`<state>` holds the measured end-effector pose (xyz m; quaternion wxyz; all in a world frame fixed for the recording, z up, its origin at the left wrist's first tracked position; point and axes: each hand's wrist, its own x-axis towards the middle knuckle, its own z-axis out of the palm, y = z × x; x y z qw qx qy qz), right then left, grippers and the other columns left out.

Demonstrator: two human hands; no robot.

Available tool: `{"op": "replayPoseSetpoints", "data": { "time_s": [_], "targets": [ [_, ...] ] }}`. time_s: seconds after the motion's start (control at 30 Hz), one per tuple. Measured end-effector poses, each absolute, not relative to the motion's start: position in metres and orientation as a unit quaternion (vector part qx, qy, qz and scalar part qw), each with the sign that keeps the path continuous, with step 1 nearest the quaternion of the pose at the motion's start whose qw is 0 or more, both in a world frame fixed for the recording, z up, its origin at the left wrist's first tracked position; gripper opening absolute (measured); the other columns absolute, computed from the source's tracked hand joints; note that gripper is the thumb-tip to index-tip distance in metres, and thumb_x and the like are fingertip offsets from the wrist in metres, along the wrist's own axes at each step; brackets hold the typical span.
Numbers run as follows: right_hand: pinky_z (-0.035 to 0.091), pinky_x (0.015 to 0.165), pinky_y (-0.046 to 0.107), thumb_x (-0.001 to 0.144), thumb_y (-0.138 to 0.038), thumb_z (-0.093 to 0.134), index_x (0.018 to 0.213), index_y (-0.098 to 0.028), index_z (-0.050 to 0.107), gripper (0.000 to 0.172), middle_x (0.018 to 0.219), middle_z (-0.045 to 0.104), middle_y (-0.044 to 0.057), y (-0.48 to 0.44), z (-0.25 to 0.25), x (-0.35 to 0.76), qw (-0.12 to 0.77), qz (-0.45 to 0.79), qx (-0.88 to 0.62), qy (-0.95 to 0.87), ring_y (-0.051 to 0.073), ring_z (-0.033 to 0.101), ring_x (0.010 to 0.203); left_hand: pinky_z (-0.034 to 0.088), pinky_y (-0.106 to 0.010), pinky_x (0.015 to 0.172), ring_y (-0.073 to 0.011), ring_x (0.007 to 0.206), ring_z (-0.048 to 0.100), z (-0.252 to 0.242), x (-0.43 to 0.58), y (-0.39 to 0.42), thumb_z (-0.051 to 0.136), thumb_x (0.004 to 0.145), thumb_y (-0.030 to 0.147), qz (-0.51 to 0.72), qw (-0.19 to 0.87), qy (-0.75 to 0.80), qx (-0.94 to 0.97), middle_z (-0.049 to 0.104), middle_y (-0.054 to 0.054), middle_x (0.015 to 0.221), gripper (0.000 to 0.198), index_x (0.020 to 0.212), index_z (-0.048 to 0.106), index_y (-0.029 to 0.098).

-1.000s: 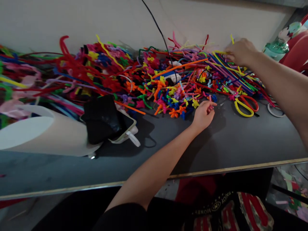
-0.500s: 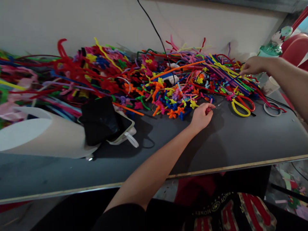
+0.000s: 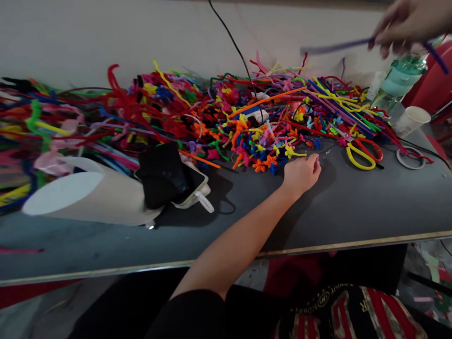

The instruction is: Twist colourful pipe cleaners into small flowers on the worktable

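My right hand (image 3: pixel 406 29) is raised at the upper right, its fingers closed on a purple pipe cleaner (image 3: pixel 339 47). The pipe cleaner sticks out on both sides of the hand and is blurred by motion. Low on the grey table, my left hand (image 3: pixel 300 175) rests with its fingers curled in; anything inside them is hidden. Just behind it lies a heap of small pipe-cleaner flowers (image 3: pixel 261 146) in many colours. Straight pipe cleaners (image 3: pixel 339 103), mostly purple and yellow, are bundled below my right hand. Scissors (image 3: pixel 362 157) with a yellow and a red handle lie right of my left hand.
A white holder (image 3: pixel 95 197) with a black phone (image 3: pixel 164 176) leaning on it stands at left. Far right are a paper cup (image 3: pixel 412 121), a green-tinted bottle (image 3: pixel 402 80) and a white ring (image 3: pixel 410 158). A black cable (image 3: pixel 233 40) hangs down the wall.
My right hand has lifted from the straight bundle, up and to the right, drawing out the purple pipe cleaner. My left hand stays near the same spot, fingers curled. The view has shifted slightly.
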<state>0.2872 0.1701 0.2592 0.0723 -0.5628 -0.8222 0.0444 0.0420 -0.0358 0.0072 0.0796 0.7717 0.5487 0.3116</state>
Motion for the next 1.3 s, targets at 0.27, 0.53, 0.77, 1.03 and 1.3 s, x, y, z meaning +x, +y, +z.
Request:
{"op": "replayPoseSetpoints", "data": {
  "time_s": [0.27, 0.53, 0.77, 1.03, 1.3],
  "targets": [
    [0.041, 0.066, 0.021, 0.077, -0.004, 0.069, 0.096, -0.007, 0.076, 0.021, 0.066, 0.069, -0.005, 0.098, 0.159, 0.262, -0.069, 0.048, -0.612, -0.786, 0.001, 0.049, 0.052, 0.05, -0.026, 0.073, -0.0205, 0.107, 0.065, 0.019, 0.035, -0.038, 0.044, 0.097, 0.023, 0.29, 0.021, 0.463, 0.837, 0.051, -0.016, 0.144, 0.042, 0.137, 0.052, 0.016],
    [0.052, 0.078, 0.044, 0.086, -0.027, 0.053, 0.102, -0.026, 0.075, 0.027, 0.097, 0.074, 0.013, -0.037, 0.075, 0.324, 0.21, 0.017, -0.579, -0.788, 0.029, 0.069, 0.087, 0.045, -0.042, 0.095, -0.0273, 0.117, 0.059, 0.008, 0.035, -0.028, 0.05, 0.096, 0.02, 0.199, 0.025, 0.372, 0.906, 0.066, -0.015, 0.124, 0.025, 0.111, 0.068, 0.014],
    [0.036, 0.107, 0.061, 0.079, -0.032, 0.065, 0.133, -0.042, 0.057, 0.055, 0.146, 0.05, 0.014, -0.078, 0.029, 0.309, 0.261, -0.133, -0.533, -0.794, 0.04, 0.046, 0.134, 0.043, -0.043, 0.099, -0.0283, 0.122, 0.056, 0.012, 0.03, -0.025, 0.041, 0.097, 0.013, 0.299, -0.009, 0.445, 0.844, 0.066, -0.017, 0.125, 0.033, 0.115, 0.068, 0.01],
    [0.044, 0.101, 0.055, 0.092, -0.027, 0.05, 0.106, -0.028, 0.072, 0.027, 0.125, 0.066, 0.011, -0.043, 0.025, 0.27, 0.183, -0.06, -0.514, -0.836, 0.033, 0.056, 0.122, 0.042, -0.042, 0.104, -0.0257, 0.127, 0.054, 0.012, 0.044, -0.036, 0.058, 0.095, 0.031, 0.221, 0.046, 0.363, 0.904, 0.062, -0.013, 0.134, 0.044, 0.137, 0.055, 0.017],
    [0.051, 0.088, 0.04, 0.096, -0.023, 0.039, 0.122, -0.022, 0.067, 0.038, 0.106, 0.074, 0.011, -0.025, 0.022, 0.251, 0.159, -0.024, -0.519, -0.84, 0.026, 0.068, 0.099, 0.044, -0.04, 0.099, -0.026, 0.116, 0.06, 0.007, 0.042, -0.03, 0.056, 0.095, 0.027, 0.243, 0.05, 0.444, 0.861, 0.069, -0.013, 0.12, 0.034, 0.125, 0.062, 0.013]
  ]
}}
